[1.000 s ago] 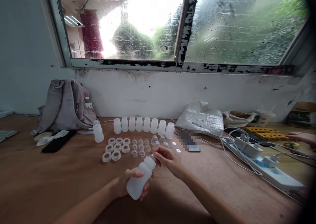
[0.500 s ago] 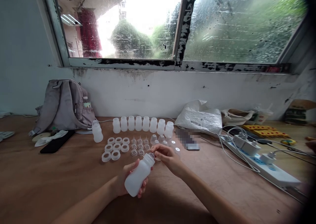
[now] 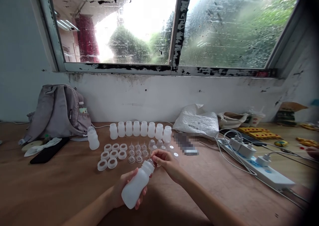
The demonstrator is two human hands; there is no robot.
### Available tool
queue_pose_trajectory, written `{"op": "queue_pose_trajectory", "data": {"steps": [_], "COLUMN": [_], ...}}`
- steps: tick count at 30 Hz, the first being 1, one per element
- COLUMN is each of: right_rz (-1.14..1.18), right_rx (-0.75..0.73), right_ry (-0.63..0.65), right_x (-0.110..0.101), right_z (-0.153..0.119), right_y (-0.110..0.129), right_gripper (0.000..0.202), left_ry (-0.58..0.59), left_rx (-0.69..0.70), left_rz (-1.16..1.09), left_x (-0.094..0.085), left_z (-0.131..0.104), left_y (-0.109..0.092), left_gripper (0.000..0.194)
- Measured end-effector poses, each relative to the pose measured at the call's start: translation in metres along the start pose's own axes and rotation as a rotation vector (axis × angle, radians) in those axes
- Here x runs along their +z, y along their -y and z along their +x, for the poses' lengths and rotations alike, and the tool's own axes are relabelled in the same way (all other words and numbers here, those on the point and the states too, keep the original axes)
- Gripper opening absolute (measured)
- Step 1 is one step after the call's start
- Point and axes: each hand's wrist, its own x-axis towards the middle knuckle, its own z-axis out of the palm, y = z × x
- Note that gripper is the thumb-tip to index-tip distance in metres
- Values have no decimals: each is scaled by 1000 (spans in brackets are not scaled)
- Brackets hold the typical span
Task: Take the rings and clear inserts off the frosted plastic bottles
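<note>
My left hand (image 3: 122, 188) is wrapped round a frosted white baby bottle (image 3: 134, 190), tilted with its neck up to the right. At the bottle's mouth sits a clear bottle nipple (image 3: 150, 161), its tip pinched by the thumb and fingers of my right hand (image 3: 165, 163). Beyond my hands lie several white collar rings (image 3: 102, 169) and several clear nipples (image 3: 132, 160) in rows. Clear domed caps (image 3: 152, 144) are grouped just behind my right hand, which partly hides them. Several open bottles (image 3: 136, 129) form a row at the back.
A bottle with its top fitted (image 3: 93, 140) stands left, near a grey backpack (image 3: 54, 109) and a black phone-like slab (image 3: 47, 153). To the right are a silver plastic bag (image 3: 196, 121), a power strip with cables (image 3: 279, 181) and yellow parts (image 3: 259, 134). Another person's hand shows at the right edge.
The view has shifted slightly, so the whole scene sits a little lower and further left. My hands stay on the bottle and the nipple, with little other visible movement.
</note>
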Motion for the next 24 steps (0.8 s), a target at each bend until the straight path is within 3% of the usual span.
{"op": "queue_pose_trajectory", "data": {"steps": [4,8,10,13,17,21,24], "right_rz": [-2,-60,-93,-123,-145,-182,-238], "right_rx": [-71,-130,-138,-139,-137,-126,-125], "right_ry": [-124,-242,-268,-266,-245,-240,-241], "right_x": [-5,-11,-12,-11,-8,-4,-2], "right_z": [3,5,6,7,6,4,4], "right_y": [-1,-5,-8,-10,-10,-7,-7], "right_gripper": [19,20,21,21,21,21,22], "left_ry": [-38,-230,-342,-482,-609,-585,-576], "left_rx": [59,396,553,682,711,686,698], "left_rz": [61,353,567,825,1034,1282,1329], "left_x": [6,11,7,-7,-17,-7,-1], "left_z": [-1,-3,-2,3,5,-2,-5], "left_y": [1,-2,-3,-3,0,-4,-6], "left_gripper": [54,37,39,48,61,42,37]}}
